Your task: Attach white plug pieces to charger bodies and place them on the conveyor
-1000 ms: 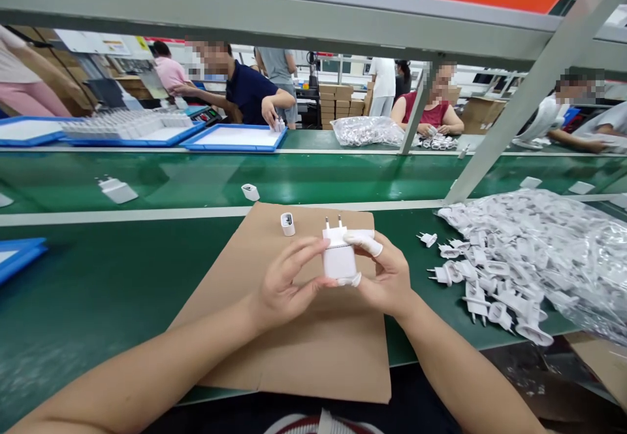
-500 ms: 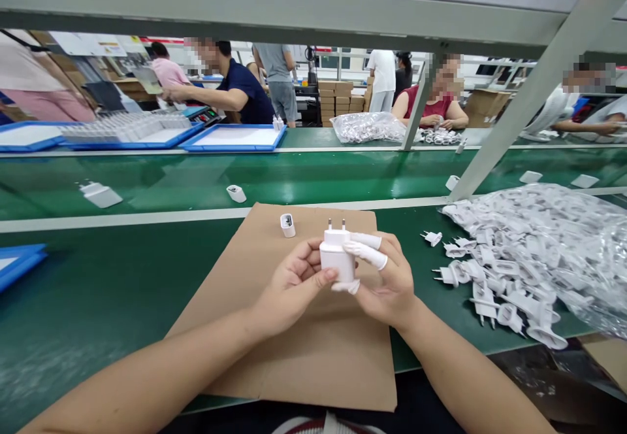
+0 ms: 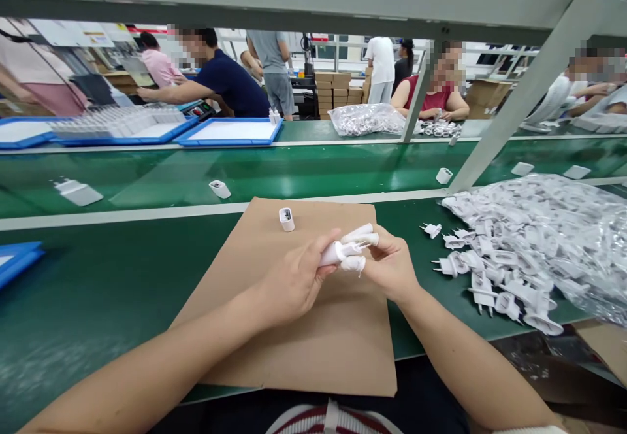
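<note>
Both my hands hold one white plug charger above a brown cardboard sheet. My left hand wraps round its left end, fingers closed. My right hand, with white finger cots on three fingertips, pinches its right end, where the prongs point. The charger lies tipped on its side, mostly hidden by my fingers. A small white charger shell stands on the cardboard just beyond my hands.
A heap of white plug parts spills from a clear bag at the right. White chargers ride the green conveyor belt. Blue trays and seated people lie beyond it. A metal frame post slants at the right.
The charger stood upright with its prongs up; it is now tipped over sideways with the prongs toward my right hand. Parts on the belt have drifted left.
</note>
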`<move>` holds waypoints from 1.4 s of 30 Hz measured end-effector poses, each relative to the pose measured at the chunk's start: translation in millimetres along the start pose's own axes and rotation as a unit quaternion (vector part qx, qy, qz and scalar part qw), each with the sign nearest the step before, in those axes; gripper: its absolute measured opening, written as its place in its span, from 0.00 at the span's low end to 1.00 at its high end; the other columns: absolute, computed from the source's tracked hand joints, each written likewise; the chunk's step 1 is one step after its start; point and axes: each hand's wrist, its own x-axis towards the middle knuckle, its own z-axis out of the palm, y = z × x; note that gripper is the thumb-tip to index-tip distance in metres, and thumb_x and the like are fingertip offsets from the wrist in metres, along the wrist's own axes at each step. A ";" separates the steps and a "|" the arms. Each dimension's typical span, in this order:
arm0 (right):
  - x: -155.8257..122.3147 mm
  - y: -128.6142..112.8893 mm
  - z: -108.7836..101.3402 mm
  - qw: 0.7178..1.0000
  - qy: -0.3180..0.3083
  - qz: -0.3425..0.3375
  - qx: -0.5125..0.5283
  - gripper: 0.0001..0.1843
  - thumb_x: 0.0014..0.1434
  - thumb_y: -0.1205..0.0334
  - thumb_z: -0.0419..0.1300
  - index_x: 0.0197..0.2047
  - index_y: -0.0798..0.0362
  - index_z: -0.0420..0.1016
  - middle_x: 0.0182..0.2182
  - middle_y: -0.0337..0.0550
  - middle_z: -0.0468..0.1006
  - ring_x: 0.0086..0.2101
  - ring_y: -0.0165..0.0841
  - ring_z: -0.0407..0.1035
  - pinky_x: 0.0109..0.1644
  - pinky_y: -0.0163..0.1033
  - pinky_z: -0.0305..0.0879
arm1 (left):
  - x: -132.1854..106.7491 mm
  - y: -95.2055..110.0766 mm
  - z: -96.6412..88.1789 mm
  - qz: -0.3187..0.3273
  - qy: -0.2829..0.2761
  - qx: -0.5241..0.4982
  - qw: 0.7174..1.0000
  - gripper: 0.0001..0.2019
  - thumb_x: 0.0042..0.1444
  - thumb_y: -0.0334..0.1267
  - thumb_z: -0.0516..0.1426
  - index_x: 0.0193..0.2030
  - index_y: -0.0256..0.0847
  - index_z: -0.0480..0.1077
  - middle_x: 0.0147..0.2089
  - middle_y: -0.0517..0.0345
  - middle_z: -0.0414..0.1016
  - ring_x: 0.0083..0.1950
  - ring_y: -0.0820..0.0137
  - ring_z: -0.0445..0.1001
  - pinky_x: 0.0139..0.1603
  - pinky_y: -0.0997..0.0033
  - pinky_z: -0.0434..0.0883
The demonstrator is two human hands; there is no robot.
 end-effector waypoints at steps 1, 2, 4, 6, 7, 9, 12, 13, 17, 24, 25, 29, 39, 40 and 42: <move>-0.1 -0.8 -0.3 1.000 0.006 0.005 0.001 0.10 0.49 0.56 0.78 0.36 0.43 0.87 0.35 0.40 0.82 0.37 0.36 0.77 0.45 0.44 0.77 | 0.9 0.1 -2.1 0.008 -0.005 0.007 1.000 0.31 0.73 0.32 0.49 0.79 0.46 0.42 0.56 0.43 0.76 0.45 0.62 0.80 0.46 0.64 0.78; -0.3 -1.1 -0.3 1.000 0.009 0.011 0.003 0.10 0.47 0.57 0.78 0.35 0.44 0.87 0.33 0.40 0.82 0.35 0.36 0.76 0.43 0.44 0.77 | 1.7 -0.1 -4.0 0.019 -0.008 0.015 1.000 0.31 0.73 0.33 0.49 0.79 0.46 0.42 0.56 0.43 0.77 0.45 0.62 0.80 0.45 0.64 0.78; -0.9 -0.6 0.4 0.999 0.010 0.030 0.012 0.11 0.45 0.59 0.79 0.33 0.44 0.87 0.30 0.38 0.81 0.33 0.35 0.76 0.40 0.42 0.77 | 3.4 -0.9 -7.9 0.044 -0.019 0.029 0.998 0.32 0.73 0.34 0.49 0.79 0.46 0.40 0.56 0.44 0.77 0.45 0.61 0.80 0.46 0.64 0.78; -2.0 1.1 2.3 0.998 0.010 0.051 0.020 0.11 0.43 0.60 0.79 0.31 0.45 0.86 0.28 0.37 0.80 0.31 0.34 0.76 0.37 0.40 0.76 | 5.4 -1.1 -11.7 0.059 -0.036 0.029 0.997 0.33 0.74 0.33 0.49 0.80 0.46 0.39 0.56 0.44 0.78 0.45 0.62 0.80 0.46 0.64 0.77; -2.7 1.8 3.6 0.998 0.013 0.060 0.023 0.11 0.42 0.61 0.79 0.31 0.46 0.86 0.28 0.37 0.79 0.31 0.34 0.75 0.36 0.39 0.76 | 6.4 -0.6 -13.6 0.060 -0.045 0.028 0.997 0.33 0.74 0.33 0.48 0.80 0.46 0.38 0.56 0.44 0.78 0.46 0.62 0.80 0.46 0.64 0.77; -4.2 2.7 7.0 0.997 0.023 0.074 0.030 0.11 0.41 0.60 0.79 0.30 0.47 0.86 0.28 0.37 0.79 0.30 0.33 0.75 0.34 0.38 0.74 | 8.3 1.4 -16.4 0.053 -0.060 0.031 0.996 0.33 0.74 0.32 0.48 0.80 0.46 0.38 0.56 0.43 0.78 0.46 0.62 0.80 0.46 0.65 0.77; -5.7 1.8 12.1 0.993 0.045 0.094 0.052 0.13 0.39 0.60 0.80 0.29 0.48 0.85 0.28 0.38 0.78 0.29 0.32 0.73 0.32 0.37 0.72 | 9.8 4.6 -17.2 0.041 -0.063 0.039 0.996 0.32 0.73 0.30 0.48 0.79 0.46 0.39 0.56 0.43 0.78 0.45 0.62 0.80 0.44 0.64 0.77; -5.8 1.3 13.3 0.991 0.048 0.104 0.065 0.13 0.38 0.60 0.80 0.28 0.49 0.85 0.28 0.38 0.78 0.29 0.32 0.73 0.32 0.37 0.72 | 9.6 4.9 -16.3 0.039 -0.060 0.039 0.997 0.32 0.73 0.30 0.47 0.79 0.46 0.40 0.56 0.43 0.78 0.45 0.62 0.80 0.44 0.64 0.77; -5.3 1.6 14.4 0.976 0.033 0.168 0.133 0.17 0.33 0.59 0.82 0.26 0.50 0.82 0.26 0.37 0.78 0.28 0.32 0.72 0.32 0.38 0.72 | 4.9 0.5 -7.1 0.017 -0.061 0.018 0.998 0.30 0.73 0.31 0.47 0.77 0.46 0.42 0.52 0.46 0.78 0.41 0.63 0.79 0.41 0.65 0.76; -1.2 17.8 12.0 0.973 0.003 0.216 0.082 0.23 0.36 0.52 0.81 0.35 0.52 0.82 0.31 0.44 0.82 0.34 0.39 0.76 0.37 0.42 0.74 | -4.0 -3.8 7.8 -0.123 -0.102 -0.115 0.980 0.19 0.73 0.36 0.46 0.69 0.45 0.57 0.61 0.43 0.74 0.55 0.60 0.77 0.55 0.58 0.75; 1.3 19.9 8.7 0.974 -0.007 0.217 0.065 0.28 0.37 0.50 0.80 0.42 0.51 0.83 0.35 0.46 0.83 0.36 0.41 0.77 0.40 0.45 0.75 | -2.3 -5.4 7.2 -0.153 -0.105 -0.142 0.972 0.18 0.74 0.37 0.46 0.67 0.45 0.60 0.62 0.44 0.73 0.58 0.59 0.76 0.58 0.57 0.74; 17.9 24.4 -22.8 0.977 0.049 0.138 -0.157 0.46 0.48 0.39 0.72 0.67 0.48 0.70 0.60 0.58 0.74 0.55 0.51 0.72 0.56 0.57 0.73 | 9.9 -49.3 -4.4 -0.251 0.032 -0.203 0.946 0.17 0.72 0.43 0.51 0.64 0.46 0.62 0.62 0.47 0.73 0.58 0.60 0.75 0.58 0.60 0.73; 49.7 49.4 -107.0 0.642 0.126 0.466 -0.596 0.30 0.66 0.55 0.53 0.69 0.57 0.67 0.72 0.70 0.57 0.70 0.71 0.50 0.59 0.83 0.56 | -11.8 -304.0 -67.1 -0.513 0.258 0.049 0.817 0.18 0.56 0.30 0.60 0.52 0.39 0.62 0.54 0.42 0.78 0.56 0.58 0.77 0.60 0.58 0.69; 49.7 49.4 -108.2 0.643 0.106 0.458 -0.604 0.28 0.67 0.59 0.51 0.67 0.56 0.70 0.70 0.68 0.62 0.68 0.67 0.55 0.60 0.80 0.58 | -16.6 -313.7 -68.7 -0.527 0.258 0.053 0.808 0.18 0.55 0.30 0.61 0.50 0.39 0.63 0.53 0.41 0.78 0.55 0.55 0.77 0.61 0.55 0.69; 48.8 47.8 -107.5 0.648 0.070 0.418 -0.633 0.27 0.66 0.65 0.48 0.65 0.56 0.72 0.66 0.65 0.67 0.65 0.61 0.61 0.62 0.73 0.63 | -25.1 -324.4 -69.3 -0.552 0.256 0.062 0.791 0.19 0.51 0.30 0.63 0.48 0.40 0.63 0.50 0.40 0.79 0.55 0.51 0.77 0.60 0.51 0.69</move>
